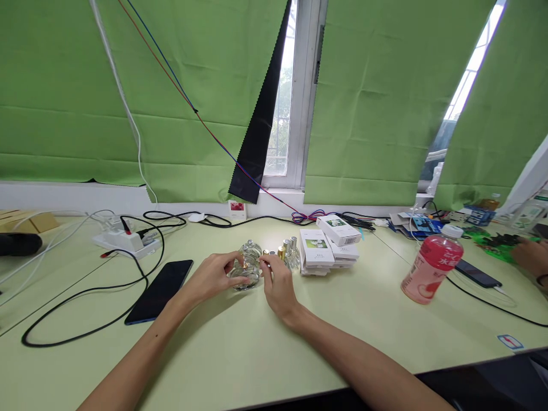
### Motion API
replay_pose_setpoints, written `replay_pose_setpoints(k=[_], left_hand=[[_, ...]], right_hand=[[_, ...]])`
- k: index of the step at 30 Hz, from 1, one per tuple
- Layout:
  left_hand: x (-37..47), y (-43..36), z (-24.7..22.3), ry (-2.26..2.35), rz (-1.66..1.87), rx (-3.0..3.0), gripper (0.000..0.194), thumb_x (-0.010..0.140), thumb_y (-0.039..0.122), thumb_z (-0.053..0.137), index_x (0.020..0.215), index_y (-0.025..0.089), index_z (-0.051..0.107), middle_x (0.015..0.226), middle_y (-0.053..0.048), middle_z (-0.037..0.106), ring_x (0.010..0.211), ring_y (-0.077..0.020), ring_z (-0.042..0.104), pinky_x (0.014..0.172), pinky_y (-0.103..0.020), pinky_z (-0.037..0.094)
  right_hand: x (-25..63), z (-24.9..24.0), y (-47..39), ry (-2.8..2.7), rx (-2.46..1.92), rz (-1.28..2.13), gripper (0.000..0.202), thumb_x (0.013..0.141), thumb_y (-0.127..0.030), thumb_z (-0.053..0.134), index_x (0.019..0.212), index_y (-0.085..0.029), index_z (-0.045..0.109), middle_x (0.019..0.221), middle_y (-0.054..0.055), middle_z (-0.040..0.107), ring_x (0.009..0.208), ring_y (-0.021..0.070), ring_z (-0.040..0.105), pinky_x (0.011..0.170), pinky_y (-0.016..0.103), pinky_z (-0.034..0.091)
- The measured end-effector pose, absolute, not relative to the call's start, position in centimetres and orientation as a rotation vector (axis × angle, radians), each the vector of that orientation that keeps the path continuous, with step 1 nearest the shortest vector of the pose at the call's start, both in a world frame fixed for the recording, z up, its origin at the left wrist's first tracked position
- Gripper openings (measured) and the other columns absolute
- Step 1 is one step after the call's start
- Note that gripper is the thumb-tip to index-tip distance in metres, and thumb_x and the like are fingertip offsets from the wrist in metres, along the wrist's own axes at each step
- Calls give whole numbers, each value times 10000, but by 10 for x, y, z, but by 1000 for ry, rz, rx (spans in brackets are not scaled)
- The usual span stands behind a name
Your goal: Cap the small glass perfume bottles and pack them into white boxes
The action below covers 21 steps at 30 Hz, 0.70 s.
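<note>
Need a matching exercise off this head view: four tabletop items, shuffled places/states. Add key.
Column 1
1. round clear glass bottle
2. white flat cardboard boxes
3. pink plastic drink bottle with a white cap
4. large black rectangular phone with a blue edge

Column 2
A. piled up, just to the right of the right hand
B. lying flat, farthest left of the four
C. at the fingers of the left hand
D. farthest right of the four

Pairs: 1-C, 2-A, 3-D, 4-B

Behind the pale table, green curtains (one black-backed) flank a bright window.
</note>
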<state>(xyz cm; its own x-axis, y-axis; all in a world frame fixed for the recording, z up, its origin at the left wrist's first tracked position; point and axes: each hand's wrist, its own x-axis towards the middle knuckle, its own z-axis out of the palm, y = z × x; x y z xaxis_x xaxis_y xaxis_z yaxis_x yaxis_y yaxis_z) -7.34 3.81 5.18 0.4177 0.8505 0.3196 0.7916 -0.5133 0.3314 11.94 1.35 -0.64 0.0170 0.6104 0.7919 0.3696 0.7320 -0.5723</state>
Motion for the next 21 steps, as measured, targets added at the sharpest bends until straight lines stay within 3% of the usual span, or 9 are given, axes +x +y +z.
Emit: replay_pose_setpoints(k=[11, 21], left_hand=[[-71, 42, 46, 1399, 737, 2538, 335, 813, 527, 674, 817, 196, 622, 577, 75, 410, 543, -108, 381, 557, -233, 285], [-60, 36, 41, 1315, 837, 2573, 366, 839, 563, 622, 854, 197, 633, 546, 79, 403, 522, -113, 393, 562, -232, 312]], right_hand=[[119, -4, 12, -1592, -811, 272, 283, 1027, -178, 367, 1079, -201, 644, 991, 70, 666, 728, 154, 629, 709, 299, 540], [119, -6, 15, -1609, -788, 241, 357, 1008, -121, 364, 1217, -190, 644, 1138, 121, 664, 938, 192, 667, 812, 336, 573]])
